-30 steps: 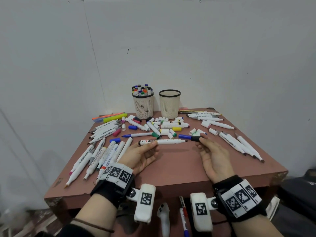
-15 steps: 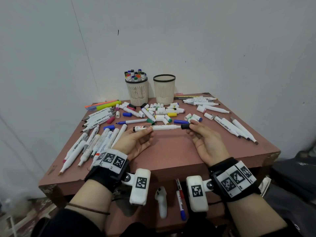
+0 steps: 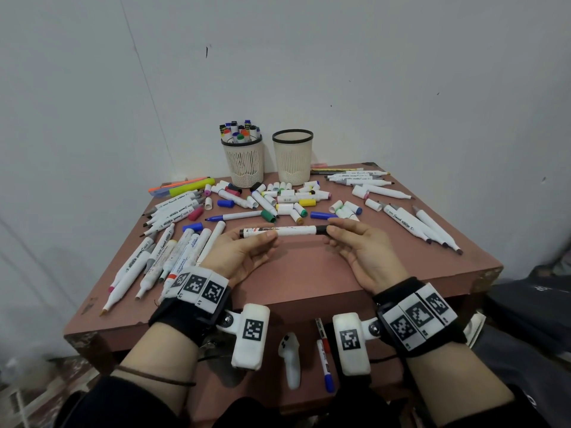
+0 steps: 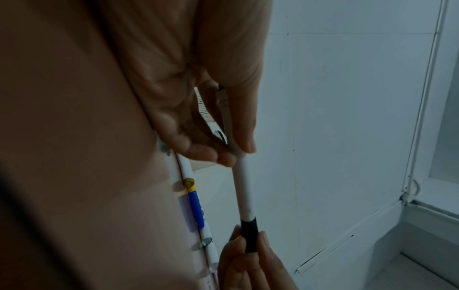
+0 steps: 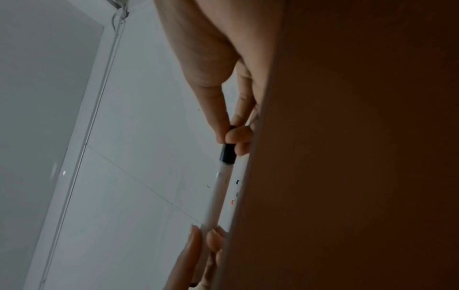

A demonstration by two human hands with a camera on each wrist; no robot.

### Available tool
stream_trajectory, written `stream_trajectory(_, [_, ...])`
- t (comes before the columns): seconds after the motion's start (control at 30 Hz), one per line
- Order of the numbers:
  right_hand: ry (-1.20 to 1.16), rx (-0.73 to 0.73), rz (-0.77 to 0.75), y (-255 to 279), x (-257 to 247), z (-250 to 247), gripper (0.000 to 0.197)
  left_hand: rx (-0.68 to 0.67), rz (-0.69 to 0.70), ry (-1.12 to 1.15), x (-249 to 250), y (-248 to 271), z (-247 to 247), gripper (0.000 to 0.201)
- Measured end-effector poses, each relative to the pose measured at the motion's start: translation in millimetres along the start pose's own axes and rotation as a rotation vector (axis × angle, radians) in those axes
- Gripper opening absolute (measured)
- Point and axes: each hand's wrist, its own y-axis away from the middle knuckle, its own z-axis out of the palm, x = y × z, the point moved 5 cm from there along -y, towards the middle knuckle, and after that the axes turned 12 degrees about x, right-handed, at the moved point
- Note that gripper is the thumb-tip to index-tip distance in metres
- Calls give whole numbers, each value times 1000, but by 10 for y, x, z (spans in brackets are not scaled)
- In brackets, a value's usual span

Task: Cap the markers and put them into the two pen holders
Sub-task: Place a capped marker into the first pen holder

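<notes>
A white marker [image 3: 290, 231] lies level above the table's middle. My left hand [image 3: 265, 239] pinches its left part. My right hand [image 3: 332, 234] pinches the black cap [image 3: 321, 230] that sits on the marker's right end. The left wrist view shows the marker [image 4: 244, 194] with the black cap [image 4: 249, 233] between the right fingertips. From the right wrist, the cap [image 5: 227, 156] sits against the white barrel [image 5: 218, 196]. Two cream pen holders stand at the back: the left one [image 3: 244, 163] holds several capped markers, the right one [image 3: 292, 162] shows nothing inside.
Many uncapped markers [image 3: 173, 242] lie along the left of the brown table [image 3: 293, 282], more markers [image 3: 417, 223] on the right. Loose caps [image 3: 287, 200] are scattered before the holders. Highlighters [image 3: 185, 188] lie at back left. A white controller [image 3: 292, 359] and pens lie below the table's front edge.
The right hand brought the black cap left to the marker's tip, and the cap now sits on the marker's end. Both hands lifted slightly off the table.
</notes>
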Motion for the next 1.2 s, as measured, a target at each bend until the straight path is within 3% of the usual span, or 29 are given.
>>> stream_trajectory(0.3, [220,43,-134,30,19,26,14,59,9,-81,-10,12,-6,5])
stream_trajectory(0.53, [272,28,-174,35,5,28,25,102,45,-128,-6,30,1,9])
stream_trajectory(0.73, [285,15,-189,58,-3,35,21,127,49,-143,3,49,13,9])
stream_trajectory(1.0, [272,9,-217,73,-13,38,28,87,96,-125,14,100,3,20])
stream_trajectory(1.2, [247,31,-210,57,-14,7,24,43,208,-247,29,248,66,8])
